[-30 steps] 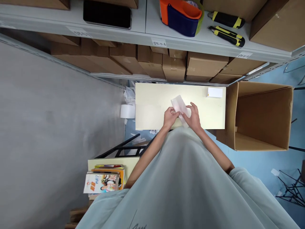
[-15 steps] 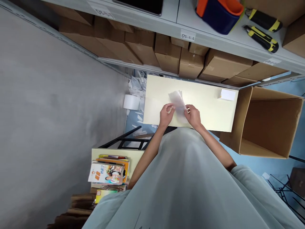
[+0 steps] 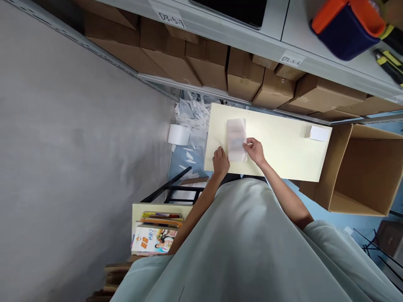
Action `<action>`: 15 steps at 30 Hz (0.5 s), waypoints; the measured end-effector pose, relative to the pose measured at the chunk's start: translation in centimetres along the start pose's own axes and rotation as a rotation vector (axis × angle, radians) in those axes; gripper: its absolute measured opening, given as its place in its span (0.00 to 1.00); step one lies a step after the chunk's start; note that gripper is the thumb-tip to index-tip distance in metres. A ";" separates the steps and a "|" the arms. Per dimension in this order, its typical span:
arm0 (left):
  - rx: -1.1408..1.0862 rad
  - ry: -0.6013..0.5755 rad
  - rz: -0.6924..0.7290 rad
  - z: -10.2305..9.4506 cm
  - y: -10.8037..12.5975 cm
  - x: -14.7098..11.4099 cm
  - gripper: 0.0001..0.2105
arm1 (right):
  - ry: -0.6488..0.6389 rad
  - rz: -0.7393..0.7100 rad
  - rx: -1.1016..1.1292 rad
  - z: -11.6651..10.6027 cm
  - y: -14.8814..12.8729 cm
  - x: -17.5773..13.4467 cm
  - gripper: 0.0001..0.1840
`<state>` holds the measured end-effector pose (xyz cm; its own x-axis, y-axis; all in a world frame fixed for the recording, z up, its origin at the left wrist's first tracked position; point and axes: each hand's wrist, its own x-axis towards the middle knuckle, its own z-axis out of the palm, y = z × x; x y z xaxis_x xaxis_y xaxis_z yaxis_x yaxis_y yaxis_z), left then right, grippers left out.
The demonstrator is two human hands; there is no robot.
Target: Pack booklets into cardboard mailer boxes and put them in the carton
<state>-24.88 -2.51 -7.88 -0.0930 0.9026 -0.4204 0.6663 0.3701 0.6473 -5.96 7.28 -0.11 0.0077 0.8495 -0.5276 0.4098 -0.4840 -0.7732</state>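
A translucent, pale pinkish sheet or flat bag (image 3: 236,139) lies lengthwise on the cream tabletop (image 3: 277,147); I cannot tell which of the two it is. My right hand (image 3: 254,150) pinches its right edge between thumb and fingers. Just left of its lower corner, my left hand (image 3: 221,162) rests with fingers curled together. Whether anything is inside those curled fingers is hidden. A small white box (image 3: 318,133) sits at the table's far right end.
An open cardboard box (image 3: 325,167) stands right of the table. Shelving with brown cartons (image 3: 245,75) overhangs the far side, with an orange-and-navy holder (image 3: 349,31) above. A white roll (image 3: 179,134) and paper scraps are at left. Magazines (image 3: 154,239) lie lower left.
The translucent sheet, held up and bent between both hands before, now lies flat and straight on the table. My left hand has moved down off it; my right stays at its edge.
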 end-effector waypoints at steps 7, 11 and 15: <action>-0.266 -0.054 0.135 2.1 1.8 0.8 0.20 | 0.051 -0.008 0.258 0.2 -1.4 2.8 0.26; -0.372 -0.158 0.174 4.5 4.8 2.3 0.21 | 0.076 -0.008 0.309 0.9 -2.2 5.3 0.27; -0.407 -0.262 0.173 5.1 5.9 4.4 0.14 | 0.053 0.021 0.276 3.7 -2.0 7.9 0.25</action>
<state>-17.63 2.49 -9.13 0.2160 0.8921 -0.3968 0.3091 0.3231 0.8945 -10.06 14.18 -4.01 0.0639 0.8447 -0.5314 0.1452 -0.5347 -0.8325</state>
